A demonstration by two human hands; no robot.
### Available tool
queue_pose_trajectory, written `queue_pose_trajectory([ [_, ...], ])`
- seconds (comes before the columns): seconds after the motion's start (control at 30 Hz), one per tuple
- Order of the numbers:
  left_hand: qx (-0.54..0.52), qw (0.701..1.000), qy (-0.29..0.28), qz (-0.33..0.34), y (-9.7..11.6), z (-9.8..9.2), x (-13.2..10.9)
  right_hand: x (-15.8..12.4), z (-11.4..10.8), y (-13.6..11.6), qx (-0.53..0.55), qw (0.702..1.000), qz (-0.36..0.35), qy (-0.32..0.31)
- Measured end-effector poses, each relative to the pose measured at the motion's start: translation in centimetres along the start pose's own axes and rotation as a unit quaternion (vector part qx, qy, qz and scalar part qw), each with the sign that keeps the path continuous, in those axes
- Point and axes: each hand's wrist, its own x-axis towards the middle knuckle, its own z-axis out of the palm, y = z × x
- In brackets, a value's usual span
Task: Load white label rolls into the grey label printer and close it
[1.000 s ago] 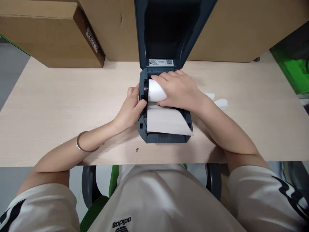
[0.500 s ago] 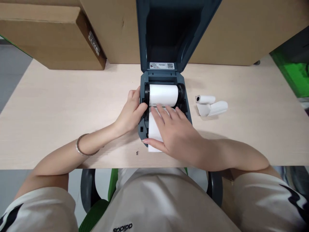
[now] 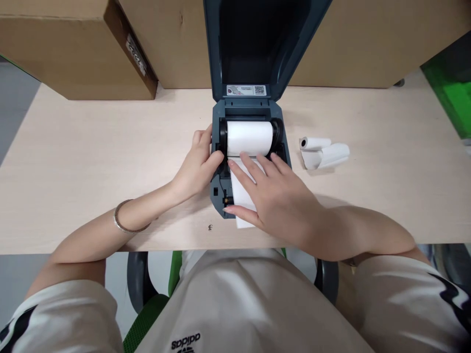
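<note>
A dark blue-grey label printer (image 3: 217,206) stands on the table with its lid (image 3: 253,49) raised. Inside it a white paper roll (image 3: 250,138) sits between black holders, and its loose paper strip (image 3: 243,193) runs toward me past the printer's front edge. My left hand (image 3: 196,164) grips the printer's left side, thumb over the rim and fingers partly hidden along the outside. Spread fingers of my right hand (image 3: 272,191) lie flat on the strip just below the roll, with the thumb near the printer's front left. The strip slants a little to the right.
To the right of the printer lie a small white paper roll (image 3: 316,143) and a curled piece of white paper (image 3: 333,156). A cardboard box (image 3: 81,59) stands at the back left, and a large cardboard panel (image 3: 349,49) backs the table (image 3: 73,162).
My right hand has slid slightly right with the paper strip, whose front end now slants right and uncovers parts at the printer's front left. My left hand keeps its grip.
</note>
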Motion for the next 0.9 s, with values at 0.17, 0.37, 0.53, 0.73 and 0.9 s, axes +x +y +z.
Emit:
queue_pose_trajectory([
  [0.17, -0.024, 1.000, 0.004, -0.012, -0.5, 0.1, -0.1, 0.1, 0.4, -0.8, 0.022, 1.000, -0.005, -0.022],
  [0.37, -0.032, 0.999, 0.013, -0.035, 0.3, 0.2, -0.3, -0.2, -0.8, -2.1, 0.049, 0.995, 0.027, -0.081],
  [0.53, -0.032, 0.998, 0.022, -0.051, 1.2, 0.5, -0.4, -1.0, -1.7, -2.6, 0.070, 0.988, -0.001, -0.137],
  [0.73, -0.034, 0.997, 0.034, -0.061, 1.4, 0.8, -0.4, -1.0, -0.1, -3.8, 0.044, 0.992, 0.036, -0.115],
  [0.9, -0.028, 0.997, 0.026, -0.061, 1.6, 0.8, -0.4, -0.9, -2.6, -1.1, 0.086, 0.984, -0.036, -0.154],
])
